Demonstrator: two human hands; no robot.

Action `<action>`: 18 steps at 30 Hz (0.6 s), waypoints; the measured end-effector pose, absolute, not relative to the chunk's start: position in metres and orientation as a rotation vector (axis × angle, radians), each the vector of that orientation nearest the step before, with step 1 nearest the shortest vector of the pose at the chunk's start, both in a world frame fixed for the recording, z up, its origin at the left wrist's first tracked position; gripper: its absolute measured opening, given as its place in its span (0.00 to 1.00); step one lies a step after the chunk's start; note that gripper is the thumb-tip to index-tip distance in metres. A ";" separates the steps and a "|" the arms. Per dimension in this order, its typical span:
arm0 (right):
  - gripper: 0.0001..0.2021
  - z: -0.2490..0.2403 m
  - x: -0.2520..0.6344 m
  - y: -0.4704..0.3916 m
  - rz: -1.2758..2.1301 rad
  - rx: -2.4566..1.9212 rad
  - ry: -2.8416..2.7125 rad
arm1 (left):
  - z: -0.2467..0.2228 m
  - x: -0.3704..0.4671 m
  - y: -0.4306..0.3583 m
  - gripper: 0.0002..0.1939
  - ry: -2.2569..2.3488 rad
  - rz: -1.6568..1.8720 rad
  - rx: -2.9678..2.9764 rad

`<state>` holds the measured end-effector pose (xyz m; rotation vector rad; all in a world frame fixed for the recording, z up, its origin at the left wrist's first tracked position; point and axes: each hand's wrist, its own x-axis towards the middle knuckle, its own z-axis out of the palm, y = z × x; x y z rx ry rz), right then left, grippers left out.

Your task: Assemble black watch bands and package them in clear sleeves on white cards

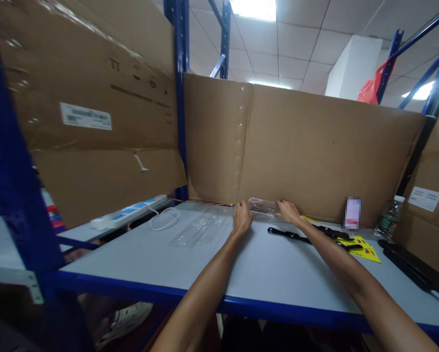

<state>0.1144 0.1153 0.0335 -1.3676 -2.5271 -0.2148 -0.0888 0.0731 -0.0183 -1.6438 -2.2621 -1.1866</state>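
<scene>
Near the back of the table, my left hand (242, 216) has its fingers curled at the left end of a clear plastic package (264, 205). My right hand (289, 212) grips the same package at its other end, fingertips on the edge. More clear plastic packaging (201, 230) lies flat to the left of my left hand. Beside my right forearm are a black strap-like item (289, 234), with further black pieces (333, 232) on yellow cards (368, 252), partly hidden by the arm.
A cardboard panel (315, 151) closes off the back of the table (139, 266). On the right stand a water bottle (389, 218) and a phone-like item (352, 213), near long black objects (410, 264). A power strip (127, 212) and white cable (177, 215) lie left.
</scene>
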 end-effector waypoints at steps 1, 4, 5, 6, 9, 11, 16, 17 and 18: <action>0.22 0.033 0.113 0.114 -0.220 -1.351 -2.529 | -0.017 -0.088 0.072 0.22 -2.251 -1.185 -1.634; 0.30 0.032 0.109 0.110 -0.226 -1.315 -2.529 | -0.016 -0.088 0.070 0.23 -2.250 -1.153 -1.660; 0.32 0.033 0.108 0.109 -0.225 -1.312 -2.524 | -0.017 -0.088 0.069 0.23 -2.265 -1.126 -1.694; 0.32 0.035 0.108 0.108 -0.224 -1.308 -2.513 | -0.018 -0.087 0.069 0.23 -2.282 -1.089 -1.739; 0.24 0.050 0.117 0.103 -0.248 -1.259 -2.455 | -0.023 -0.085 0.069 0.21 -2.328 -0.947 -1.854; 0.19 0.065 0.134 0.096 -0.287 -1.191 -2.391 | -0.025 -0.083 0.070 0.21 -2.339 -0.884 -1.881; 0.16 0.102 0.206 0.043 -0.352 -0.976 -2.183 | -0.026 -0.082 0.074 0.22 -2.280 -0.912 -1.885; 0.17 0.105 0.223 0.027 -0.364 -0.954 -2.168 | -0.027 -0.082 0.075 0.22 -2.267 -0.929 -1.884; 0.19 0.105 0.241 0.009 -0.377 -0.951 -2.161 | -0.027 -0.082 0.076 0.22 -2.252 -0.946 -1.883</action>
